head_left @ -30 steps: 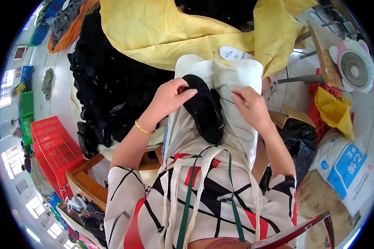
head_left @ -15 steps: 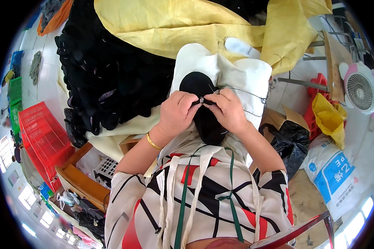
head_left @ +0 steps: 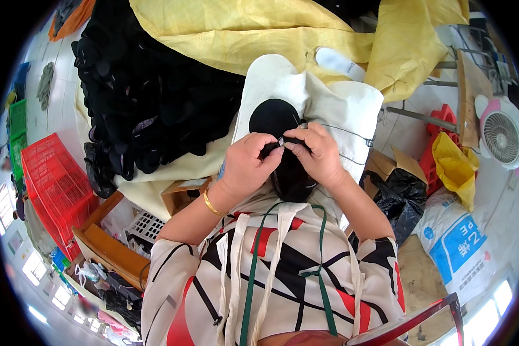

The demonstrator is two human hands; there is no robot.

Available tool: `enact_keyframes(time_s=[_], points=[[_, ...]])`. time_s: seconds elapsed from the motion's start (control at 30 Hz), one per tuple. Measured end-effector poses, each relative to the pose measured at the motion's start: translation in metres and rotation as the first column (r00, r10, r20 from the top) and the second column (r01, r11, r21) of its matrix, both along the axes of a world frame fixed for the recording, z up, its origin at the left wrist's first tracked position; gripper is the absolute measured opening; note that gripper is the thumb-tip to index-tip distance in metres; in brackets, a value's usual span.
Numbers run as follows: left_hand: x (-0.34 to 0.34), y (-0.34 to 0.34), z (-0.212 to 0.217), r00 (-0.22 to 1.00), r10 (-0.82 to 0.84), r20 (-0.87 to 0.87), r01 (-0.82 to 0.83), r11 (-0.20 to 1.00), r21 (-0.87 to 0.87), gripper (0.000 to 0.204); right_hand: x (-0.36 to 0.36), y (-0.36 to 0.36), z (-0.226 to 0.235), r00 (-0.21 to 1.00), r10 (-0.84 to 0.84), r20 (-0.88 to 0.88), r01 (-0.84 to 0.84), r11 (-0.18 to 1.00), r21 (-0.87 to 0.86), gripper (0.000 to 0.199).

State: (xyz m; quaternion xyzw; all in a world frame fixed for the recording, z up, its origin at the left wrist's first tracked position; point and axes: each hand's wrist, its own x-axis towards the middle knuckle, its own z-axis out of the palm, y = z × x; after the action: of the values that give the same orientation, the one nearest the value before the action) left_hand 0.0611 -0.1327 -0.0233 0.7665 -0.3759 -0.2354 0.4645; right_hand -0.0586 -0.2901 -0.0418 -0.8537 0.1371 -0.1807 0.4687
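Observation:
A black cloth shoe (head_left: 275, 117) lies lengthwise on the white cloth (head_left: 269, 75) over my lap, and a thin needle-like glint stands at its right edge. Above its middle, my left hand (head_left: 247, 162) pinches one end of a narrow black strap near a small shiny buckle (head_left: 281, 142). My right hand (head_left: 317, 154) is closed on the strap just right of that buckle, with thumb and forefinger pressed together. The fingertips nearly meet and hide most of the strap. A dark thread (head_left: 345, 130) runs from beside my right hand across the white cloth.
A heap of black shoes (head_left: 138, 109) fills the far left, beside yellow sheeting (head_left: 254, 40) with a white insole (head_left: 339, 63) on it. Red crates (head_left: 57, 184) stand left. On the right are a black plastic bag (head_left: 402, 199), a yellow bag (head_left: 454, 167) and a fan (head_left: 500, 131).
My left hand has shifted slightly, its fingers now lower and turned toward the buckle. My right hand stays on the strap. The shoe has hardly moved.

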Motion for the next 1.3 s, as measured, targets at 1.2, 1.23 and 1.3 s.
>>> enact_keyframes(time_s=[1.2,1.23,1.3], points=[[0.027,-0.024,0.006,0.821,0.157,-0.549,-0.018,0.968,0.250,0.024,0.020,-0.011,0.005,0.908,-0.420,0.002,-0.098,-0.207,0.974,0.034],[0.026,-0.024,0.005,0.819,0.163,-0.550,-0.027,0.969,0.247,0.024,0.018,-0.009,0.007,0.915,-0.400,0.050,-0.164,-0.256,0.953,0.035],[0.024,-0.024,0.002,0.817,0.172,-0.550,-0.042,0.969,0.242,0.024,0.015,-0.007,0.014,0.890,-0.440,-0.121,-0.011,-0.286,0.958,0.038]])
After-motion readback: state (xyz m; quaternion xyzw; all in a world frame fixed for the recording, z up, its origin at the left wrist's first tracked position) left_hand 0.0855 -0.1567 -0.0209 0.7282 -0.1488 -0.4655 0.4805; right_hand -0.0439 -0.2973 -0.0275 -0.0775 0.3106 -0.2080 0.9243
